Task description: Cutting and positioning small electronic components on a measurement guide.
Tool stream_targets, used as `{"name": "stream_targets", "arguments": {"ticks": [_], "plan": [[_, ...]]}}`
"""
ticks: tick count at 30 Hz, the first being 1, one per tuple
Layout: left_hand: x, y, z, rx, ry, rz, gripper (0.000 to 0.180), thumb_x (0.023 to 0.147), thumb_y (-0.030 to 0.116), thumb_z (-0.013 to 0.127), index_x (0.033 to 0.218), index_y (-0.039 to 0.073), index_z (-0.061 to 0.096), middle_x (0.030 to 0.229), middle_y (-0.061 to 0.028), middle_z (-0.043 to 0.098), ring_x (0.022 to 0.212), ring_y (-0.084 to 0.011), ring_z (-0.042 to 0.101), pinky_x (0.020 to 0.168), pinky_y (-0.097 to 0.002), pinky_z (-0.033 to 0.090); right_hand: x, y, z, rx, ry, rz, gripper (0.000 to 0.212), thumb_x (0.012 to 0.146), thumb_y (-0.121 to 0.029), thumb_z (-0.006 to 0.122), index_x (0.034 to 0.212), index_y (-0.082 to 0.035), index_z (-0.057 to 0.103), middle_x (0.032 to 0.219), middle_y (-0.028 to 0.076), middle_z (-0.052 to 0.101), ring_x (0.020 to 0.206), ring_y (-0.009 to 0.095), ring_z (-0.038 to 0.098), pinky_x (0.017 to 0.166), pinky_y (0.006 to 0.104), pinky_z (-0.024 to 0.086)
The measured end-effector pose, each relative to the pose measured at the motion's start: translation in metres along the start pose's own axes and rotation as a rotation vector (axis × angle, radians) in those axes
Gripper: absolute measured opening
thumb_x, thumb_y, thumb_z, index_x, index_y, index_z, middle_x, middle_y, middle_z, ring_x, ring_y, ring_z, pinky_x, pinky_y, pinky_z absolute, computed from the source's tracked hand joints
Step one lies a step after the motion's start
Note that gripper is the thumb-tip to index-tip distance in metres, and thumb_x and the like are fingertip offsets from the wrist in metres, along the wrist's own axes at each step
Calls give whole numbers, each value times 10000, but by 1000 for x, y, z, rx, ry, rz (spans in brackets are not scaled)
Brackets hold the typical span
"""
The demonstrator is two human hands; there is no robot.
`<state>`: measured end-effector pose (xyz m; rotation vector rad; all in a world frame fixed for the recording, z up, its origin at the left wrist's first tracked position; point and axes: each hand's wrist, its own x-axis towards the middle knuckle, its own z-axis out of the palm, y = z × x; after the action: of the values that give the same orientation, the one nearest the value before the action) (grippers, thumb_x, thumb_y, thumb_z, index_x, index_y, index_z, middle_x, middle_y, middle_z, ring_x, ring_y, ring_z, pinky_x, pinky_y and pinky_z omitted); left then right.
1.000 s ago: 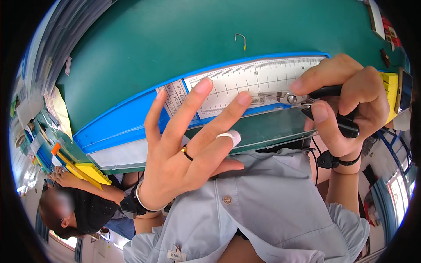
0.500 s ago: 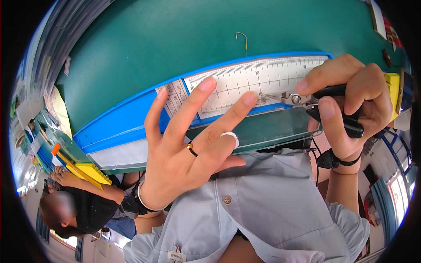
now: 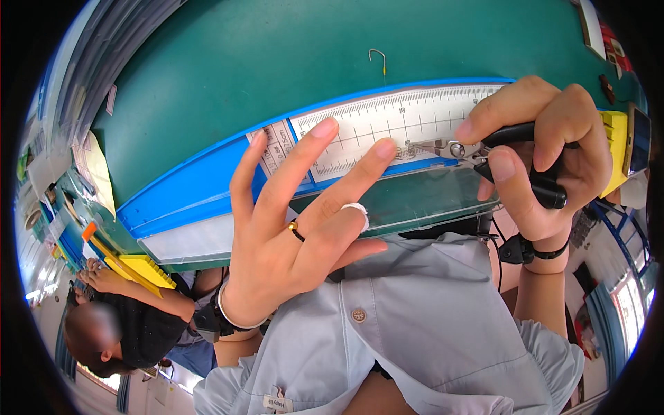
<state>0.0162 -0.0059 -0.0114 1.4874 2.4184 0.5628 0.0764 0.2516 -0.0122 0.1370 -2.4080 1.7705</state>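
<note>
My left hand [image 3: 280, 238] is spread over an open blue case [image 3: 183, 197], with white tape round one finger. Its fingertips rest on a white ruler card [image 3: 363, 123] set in the case. In my right hand [image 3: 581, 149] are small pliers [image 3: 457, 150] with black handles, gripped between thumb and fingers. Their slim jaws point left, close to my left index fingertip, at a small coil of thin wire or line [image 3: 405, 153] on the card's near edge. A bent metal hook [image 3: 377, 59] with a yellow end lies on the table beyond the case.
The case's clear lid [image 3: 429, 200] hangs toward me over the edge of the green table [image 3: 228, 76]. To the left, another person [image 3: 138, 311] sits beside a yellow comb-edged object [image 3: 149, 271]. A yellow block and a phone-like device [image 3: 638, 142] stand at the right.
The view has shifted slightly. The pliers and both hands sit a little higher and further left in the picture, with the left fingers still spread on the card.
</note>
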Motion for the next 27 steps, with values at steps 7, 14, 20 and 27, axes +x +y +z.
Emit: {"name": "stream_targets", "arguments": {"ticks": [7, 14, 20, 27], "plan": [[2, 3, -1, 7, -31, -10, 508, 701, 531, 698, 714, 114, 408, 1344, 20, 646, 1417, -360, 374, 1157, -571, 260, -1, 8, -5, -85, -12, -143, 254, 835, 47, 586, 835, -81, 366, 884, 269, 686, 596, 102, 544, 467, 166, 446], [-8, 0, -5, -28, -19, -40, 505, 721, 497, 703, 932, 127, 433, 1352, 6, 642, 1403, -326, 413, 1150, -554, 266, -4, -6, 18, 102, 134, 134, 274, 854, 24, 613, 837, -73, 357, 896, 273, 663, 585, 113, 520, 435, 182, 429], [-8, -1, 15, -68, 269, 34, 107, 844, 205, 655, 833, 134, 574, 1248, 5, 633, 1302, -228, 525, 1090, -582, 391, -17, -10, 14, 37, 187, 148, 249, 918, 15, 556, 855, -60, 327, 939, 278, 628, 581, 102, 506, 429, 175, 430], [-15, 0, 23, -154, 454, 56, 123, 842, 179, 652, 829, 97, 562, 1177, -35, 660, 1268, -263, 547, 1083, -585, 414, -16, -1, 10, 20, 129, 119, 253, 932, -21, 563, 867, -63, 322, 966, 272, 626, 583, 98, 501, 425, 177, 437]]}}
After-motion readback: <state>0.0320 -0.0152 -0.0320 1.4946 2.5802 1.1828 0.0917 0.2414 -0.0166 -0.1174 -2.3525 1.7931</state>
